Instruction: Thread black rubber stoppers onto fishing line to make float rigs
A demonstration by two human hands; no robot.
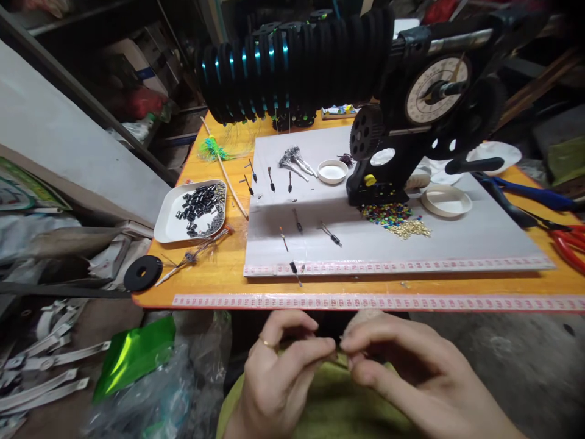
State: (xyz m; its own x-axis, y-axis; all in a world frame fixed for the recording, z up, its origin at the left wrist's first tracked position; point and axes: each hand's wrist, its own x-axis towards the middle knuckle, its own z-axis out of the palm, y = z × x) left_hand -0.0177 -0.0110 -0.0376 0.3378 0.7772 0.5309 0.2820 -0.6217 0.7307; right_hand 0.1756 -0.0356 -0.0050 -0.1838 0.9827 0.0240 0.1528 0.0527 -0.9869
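Left hand and right hand at bottom centre of the frame, fingertips pinched together and meeting on something too small to make out, below the orange table edge, tape measure along it, white tray of black parts left of centre, black winding machine upper right

Orange table at centre looks like smooth varnished wood; the grey board on it is matt. Lower left, a green bag shines like glossy foil. White tray at middle left: smooth plastic.
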